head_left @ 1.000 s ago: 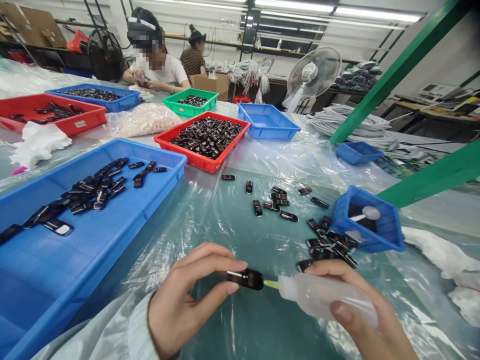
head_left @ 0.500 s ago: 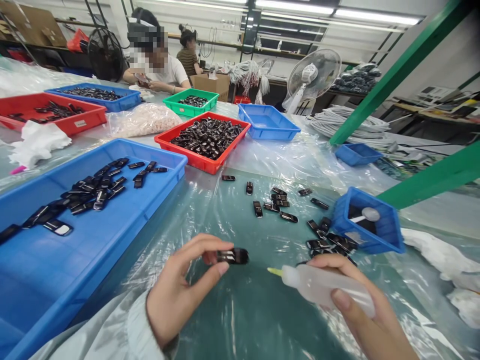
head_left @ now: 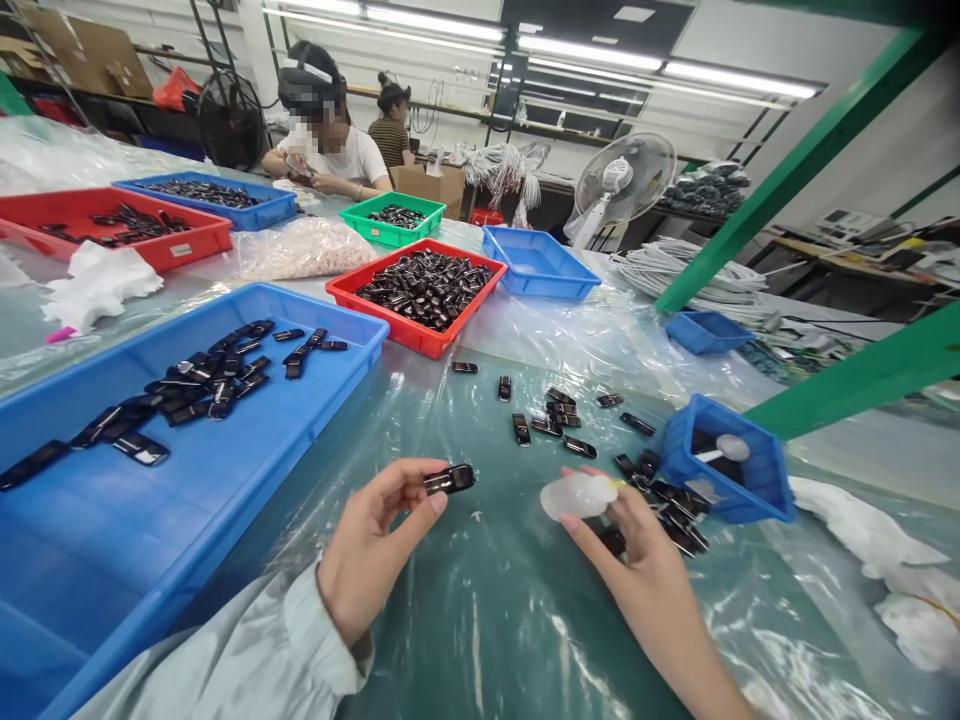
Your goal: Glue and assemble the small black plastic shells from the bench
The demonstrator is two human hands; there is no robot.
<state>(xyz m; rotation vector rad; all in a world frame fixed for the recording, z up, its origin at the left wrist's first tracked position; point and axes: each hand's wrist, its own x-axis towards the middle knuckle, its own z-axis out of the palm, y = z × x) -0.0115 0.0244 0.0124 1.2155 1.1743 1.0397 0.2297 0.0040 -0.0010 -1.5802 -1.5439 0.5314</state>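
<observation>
My left hand (head_left: 382, 545) pinches a small glossy black plastic piece (head_left: 450, 479) between thumb and fingers, above the plastic-covered table. To its right, my right hand (head_left: 630, 545) is closed around a translucent white squeeze bottle (head_left: 574, 497). The bottle's rounded base faces left, and its yellowish tip shows at the right, by my fingers. Beyond my hands, several loose black pieces (head_left: 561, 412) lie on the green surface. More of them form a heap (head_left: 679, 515) just past my right hand, partly hidden by it.
A large blue tray (head_left: 300, 425) with black pieces lies at left. Farther back stand a full red tray (head_left: 420, 343), a green tray (head_left: 390, 236) and a blue tray (head_left: 540, 262). At right are a small blue bin (head_left: 739, 505) and green posts (head_left: 847, 385). A person (head_left: 337, 140) sits opposite.
My right hand has turned the squeeze bottle round, so its tip points right instead of left, and shifted left. The left hand keeps hold of the black piece, now slightly tilted. The camera view has shifted slightly.
</observation>
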